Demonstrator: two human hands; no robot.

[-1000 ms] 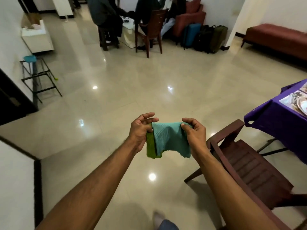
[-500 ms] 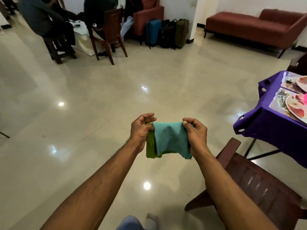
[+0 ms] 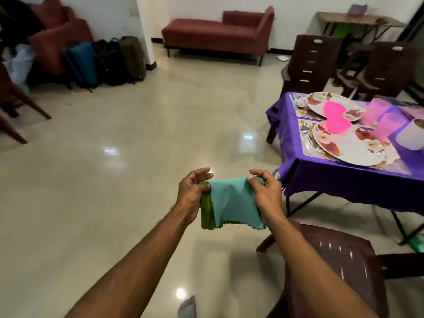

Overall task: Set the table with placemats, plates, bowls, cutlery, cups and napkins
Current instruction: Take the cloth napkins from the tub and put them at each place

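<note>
A glossy, cream-coloured tiled floor (image 3: 142, 171) stretches under me, bright with reflected ceiling lights. Out in front I hold two soft woven napkins in the air above it. My left hand (image 3: 191, 193) pinches the left top corner, thumb pressed to curled fingers, and there the green napkin (image 3: 205, 213) shows as a fuzzy strip behind the other one. My right hand (image 3: 266, 191) pinches the right top corner the same way. Between them the teal napkin (image 3: 234, 205) hangs slack, finely ribbed, with a frayed, uneven bottom edge.

Just to the right and below my right forearm is a dark brown plastic chair (image 3: 339, 262) with a slatted seat. Beyond it, to the right, stands the table under a smooth, shiny purple cloth (image 3: 344, 180) with metal eyelets at its corners. Two printed placemats lie on it side by side. The near round plate (image 3: 351, 148) is white with red flowers and carries a bright pink bowl (image 3: 338, 126); the far plate (image 3: 321, 103) has its own pink bowl (image 3: 335, 109). Cutlery (image 3: 308, 136) lies left of the near plate. Translucent pink cups (image 3: 385, 121) stand to the right, blurred. A maroon upholstered bench (image 3: 218, 33) sits against the far white wall, and luggage (image 3: 101, 61) leans by the pillar.
</note>
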